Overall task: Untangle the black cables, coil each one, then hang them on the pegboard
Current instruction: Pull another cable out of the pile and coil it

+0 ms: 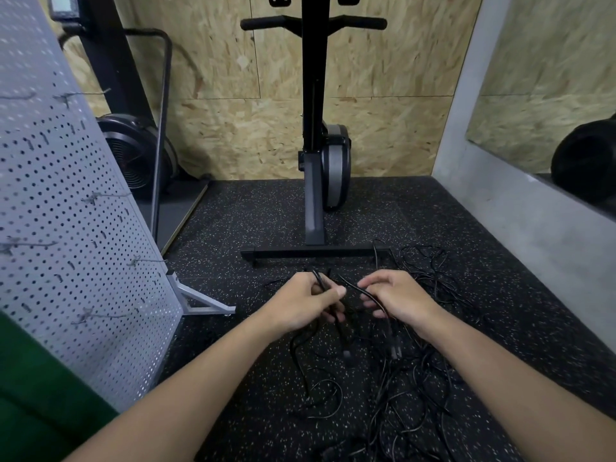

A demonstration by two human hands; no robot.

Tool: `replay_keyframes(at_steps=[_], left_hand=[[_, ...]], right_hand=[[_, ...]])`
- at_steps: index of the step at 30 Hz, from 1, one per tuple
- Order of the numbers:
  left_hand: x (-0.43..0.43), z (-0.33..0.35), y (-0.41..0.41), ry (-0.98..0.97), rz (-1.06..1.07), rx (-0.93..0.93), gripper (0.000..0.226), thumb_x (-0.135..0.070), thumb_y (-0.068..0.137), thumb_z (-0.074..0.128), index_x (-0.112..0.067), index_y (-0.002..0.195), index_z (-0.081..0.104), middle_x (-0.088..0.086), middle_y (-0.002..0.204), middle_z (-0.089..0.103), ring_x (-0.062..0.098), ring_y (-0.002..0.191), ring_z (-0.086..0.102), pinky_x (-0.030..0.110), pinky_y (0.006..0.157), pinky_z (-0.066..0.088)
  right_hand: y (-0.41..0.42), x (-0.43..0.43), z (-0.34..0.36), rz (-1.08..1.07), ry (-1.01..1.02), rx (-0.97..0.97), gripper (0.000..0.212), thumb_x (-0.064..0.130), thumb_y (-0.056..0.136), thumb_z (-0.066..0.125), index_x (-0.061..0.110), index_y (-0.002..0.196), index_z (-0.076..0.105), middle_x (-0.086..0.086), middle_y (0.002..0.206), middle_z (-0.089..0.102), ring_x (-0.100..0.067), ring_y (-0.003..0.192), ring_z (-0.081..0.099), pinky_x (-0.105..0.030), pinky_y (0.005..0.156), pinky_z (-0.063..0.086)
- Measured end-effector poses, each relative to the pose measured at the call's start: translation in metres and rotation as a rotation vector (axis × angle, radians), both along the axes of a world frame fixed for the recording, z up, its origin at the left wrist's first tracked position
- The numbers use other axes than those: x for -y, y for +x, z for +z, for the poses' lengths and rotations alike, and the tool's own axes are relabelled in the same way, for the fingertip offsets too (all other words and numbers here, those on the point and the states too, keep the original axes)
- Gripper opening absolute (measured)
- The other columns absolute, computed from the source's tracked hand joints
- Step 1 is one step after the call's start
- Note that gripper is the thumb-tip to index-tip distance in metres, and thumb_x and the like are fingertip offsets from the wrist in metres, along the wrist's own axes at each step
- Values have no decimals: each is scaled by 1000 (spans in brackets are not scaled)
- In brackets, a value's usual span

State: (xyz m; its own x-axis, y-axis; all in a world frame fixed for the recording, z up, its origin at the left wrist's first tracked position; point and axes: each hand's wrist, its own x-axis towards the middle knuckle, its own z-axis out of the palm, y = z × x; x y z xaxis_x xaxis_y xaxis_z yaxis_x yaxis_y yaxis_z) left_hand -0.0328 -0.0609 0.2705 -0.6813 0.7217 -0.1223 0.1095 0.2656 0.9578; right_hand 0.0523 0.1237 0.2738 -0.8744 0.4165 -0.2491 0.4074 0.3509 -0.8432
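My left hand (306,303) is gripping a few black cables (395,348) and my right hand (396,300) is pinching one strand (355,289), while the rest are lying in a pile on the floor (266,211). I think I should be pulling slowly, staying clear of the bar (316,253) ahead and the pegboard (76,228) on my left.

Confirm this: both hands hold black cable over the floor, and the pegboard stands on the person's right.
Not quite. The head view shows the pegboard on the person's left. The left hand and right hand do hold black cable over the floor.
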Motion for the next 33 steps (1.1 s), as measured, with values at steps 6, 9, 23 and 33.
replay_keyframes(at_steps=[6,9,23,33], left_hand=[[10,9,-2,117,82,236,25,-18,113,44,-1,107,62,22,101,75,28,92,77,32,81,64],[9,8,-3,78,80,84,33,-27,109,54,-4,94,73,13,95,78,21,83,75,33,78,63],[34,-26,-23,-215,-57,-386,20,-34,98,72,-36,117,67,-9,100,75,9,90,72,33,86,59],[16,9,-14,261,195,-157,16,-6,104,60,-8,107,76,11,102,78,23,97,76,36,89,62]], right_hand=[[7,9,10,298,213,-97,23,37,91,74,42,113,70,20,105,74,2,103,68,-26,93,50],[6,23,2,443,160,1,42,45,91,74,37,129,60,14,100,78,-3,95,73,-33,93,55],[9,9,23,390,-125,-351,31,21,111,47,25,100,76,5,70,39,-10,62,37,-27,54,35],[12,-12,14,209,193,-350,28,37,110,46,49,126,65,19,80,67,-7,56,49,-26,55,42]])
